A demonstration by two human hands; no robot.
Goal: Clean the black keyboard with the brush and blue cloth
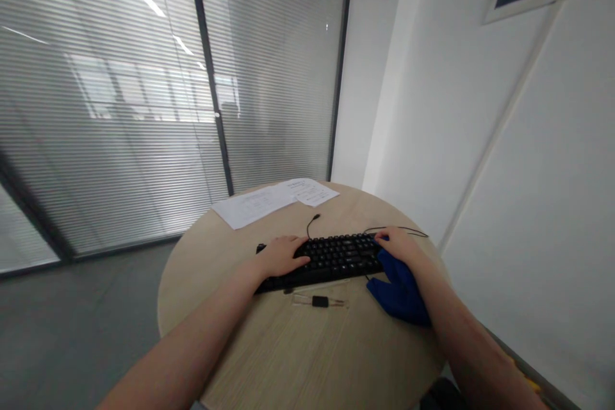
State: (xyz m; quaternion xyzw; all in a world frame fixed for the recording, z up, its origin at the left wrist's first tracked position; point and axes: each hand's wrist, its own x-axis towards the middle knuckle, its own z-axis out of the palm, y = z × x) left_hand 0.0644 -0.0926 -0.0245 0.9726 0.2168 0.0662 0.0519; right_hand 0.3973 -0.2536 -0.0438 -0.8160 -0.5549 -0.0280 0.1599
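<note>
A black keyboard (336,257) lies slightly slanted across the round wooden table. My left hand (283,255) rests on its left end, fingers stretched towards the back edge and thumb apart on the keys. At the right end, my right hand (396,243) is closed on a dark blue cloth (401,291). The cloth hangs below that hand, partly over the keyboard's right end and partly on the table. Part of the keyboard's left side is hidden under my left hand. My right fingertips are close to the keys at the top right corner.
White printed sheets (276,200) lie at the table's far side. A short black cable end (313,218) sticks up behind the keyboard, and a thin cable (416,231) loops at right. In front sits a small black piece (320,301) in clear plastic. Walls and blinds stand behind.
</note>
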